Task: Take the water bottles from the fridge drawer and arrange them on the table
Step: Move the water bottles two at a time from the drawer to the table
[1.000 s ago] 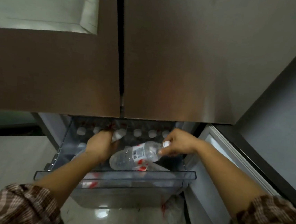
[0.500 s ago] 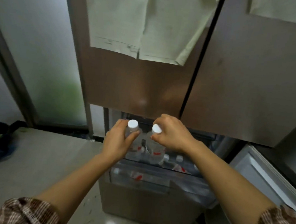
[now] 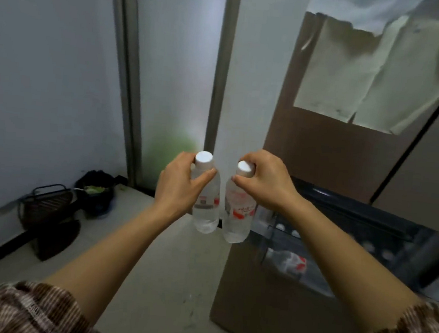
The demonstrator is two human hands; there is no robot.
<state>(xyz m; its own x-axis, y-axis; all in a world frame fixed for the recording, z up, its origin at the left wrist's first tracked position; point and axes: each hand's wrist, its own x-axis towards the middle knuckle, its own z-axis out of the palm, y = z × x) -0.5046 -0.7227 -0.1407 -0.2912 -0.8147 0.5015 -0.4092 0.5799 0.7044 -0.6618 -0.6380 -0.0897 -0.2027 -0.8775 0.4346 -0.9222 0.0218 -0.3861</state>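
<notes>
While both arms reach forward, the left hand (image 3: 177, 186) is clamped around the neck of one water bottle (image 3: 206, 205) and the right hand (image 3: 266, 183) grips the neck of a second water bottle (image 3: 237, 216), each held upright in the air just left of the fridge drawer (image 3: 311, 255). The two bottles hang side by side, close but with a thin gap between them. Left of the drawer the pale floor (image 3: 169, 282) lies open, bounded by the wall's dark skirting, a black wire basket (image 3: 46, 203) and a dark bowl (image 3: 95, 190) by the frosted glass door (image 3: 175, 81). The drawer stands pulled out, its clear front edge near the right forearm, with another bottle (image 3: 288, 261) lying inside. Both held bottles are clear, white-capped, with red and white labels.
</notes>
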